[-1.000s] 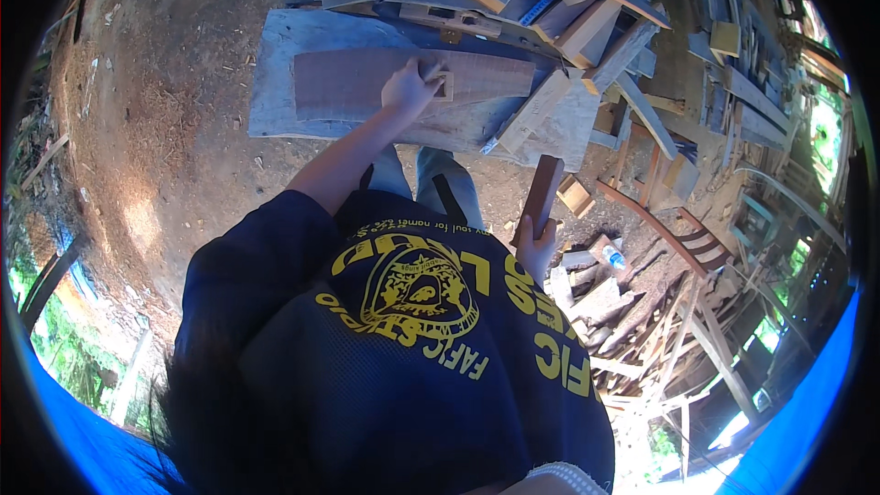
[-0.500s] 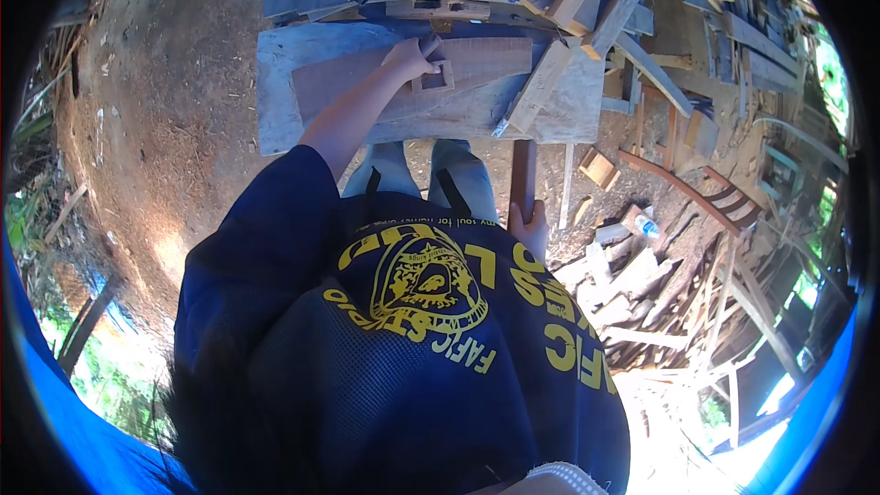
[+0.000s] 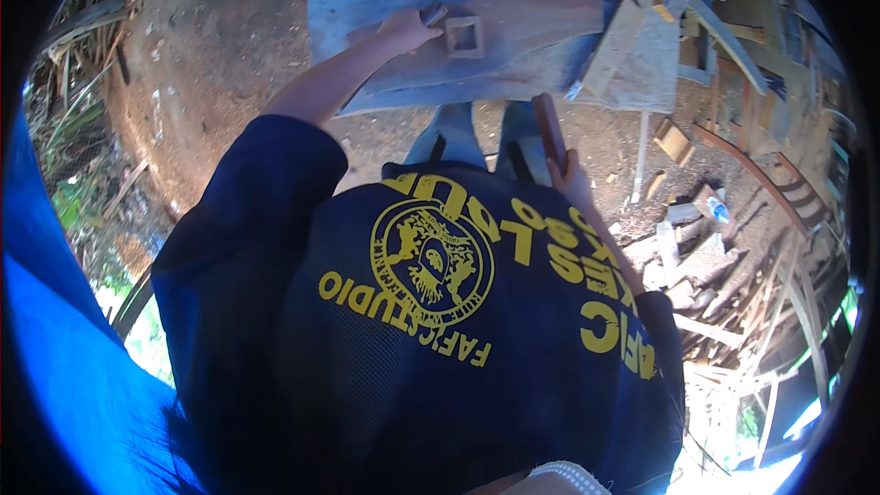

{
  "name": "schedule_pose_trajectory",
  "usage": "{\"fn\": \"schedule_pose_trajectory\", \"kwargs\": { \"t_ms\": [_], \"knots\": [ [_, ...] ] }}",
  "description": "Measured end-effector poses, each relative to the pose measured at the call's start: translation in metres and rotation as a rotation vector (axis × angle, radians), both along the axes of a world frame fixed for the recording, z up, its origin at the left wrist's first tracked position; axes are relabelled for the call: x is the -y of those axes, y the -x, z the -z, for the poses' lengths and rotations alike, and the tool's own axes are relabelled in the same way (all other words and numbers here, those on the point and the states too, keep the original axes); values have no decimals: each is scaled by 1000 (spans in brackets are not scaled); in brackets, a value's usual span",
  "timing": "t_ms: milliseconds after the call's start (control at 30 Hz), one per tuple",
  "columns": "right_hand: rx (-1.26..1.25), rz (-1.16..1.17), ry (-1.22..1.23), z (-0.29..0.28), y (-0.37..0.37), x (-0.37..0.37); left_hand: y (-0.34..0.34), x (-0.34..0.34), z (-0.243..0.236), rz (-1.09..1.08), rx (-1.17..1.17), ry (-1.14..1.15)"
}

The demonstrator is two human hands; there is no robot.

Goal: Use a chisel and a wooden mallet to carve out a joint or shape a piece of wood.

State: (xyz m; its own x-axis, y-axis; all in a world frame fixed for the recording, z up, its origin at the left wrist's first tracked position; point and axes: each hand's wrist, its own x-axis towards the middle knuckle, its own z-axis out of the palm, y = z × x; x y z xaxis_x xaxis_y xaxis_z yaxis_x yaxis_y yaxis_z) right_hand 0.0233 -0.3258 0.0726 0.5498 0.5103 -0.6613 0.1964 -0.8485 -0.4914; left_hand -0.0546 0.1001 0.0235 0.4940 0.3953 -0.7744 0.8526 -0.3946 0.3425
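Observation:
My left hand (image 3: 409,32) is closed around a small dark block-like piece (image 3: 434,14) above the workbench. Just right of it, a small square wooden frame (image 3: 465,38) lies on a long, flat brown board (image 3: 541,18) with a curved edge. My right hand (image 3: 570,172) hangs low by my right thigh. It grips a narrow brown wooden strip (image 3: 549,128), whose far end points up toward the bench's front edge.
The worn grey bench (image 3: 642,64) carries a light plank (image 3: 612,50) slanting across its right side. Scrap timber crowds the back. On the ground at the right lie a wood block (image 3: 674,141), a curved slatted chair part (image 3: 779,185) and a heap of offcuts (image 3: 697,261).
My left hand has drawn away from the square frame to its left, with the small dark piece in it. The strip in my right hand has tilted. The whole view has shifted.

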Motion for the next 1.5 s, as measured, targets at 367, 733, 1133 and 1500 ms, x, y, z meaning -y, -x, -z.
{"fn": "schedule_pose_trajectory", "kwargs": {
  "t_ms": [367,733,1133,1500],
  "knots": [
    [173,-259,58,35,-78,-85,1,33,18,20,481,-471],
    [8,-271,273,1,-122,-100,-12,57,23,-162,95,-270],
    [-84,-196,462,-6,-136,-152,30,71,48,-348,78,-57],
    [51,-121,460,-14,-91,-161,22,58,42,-266,117,-76]
  ]
}}
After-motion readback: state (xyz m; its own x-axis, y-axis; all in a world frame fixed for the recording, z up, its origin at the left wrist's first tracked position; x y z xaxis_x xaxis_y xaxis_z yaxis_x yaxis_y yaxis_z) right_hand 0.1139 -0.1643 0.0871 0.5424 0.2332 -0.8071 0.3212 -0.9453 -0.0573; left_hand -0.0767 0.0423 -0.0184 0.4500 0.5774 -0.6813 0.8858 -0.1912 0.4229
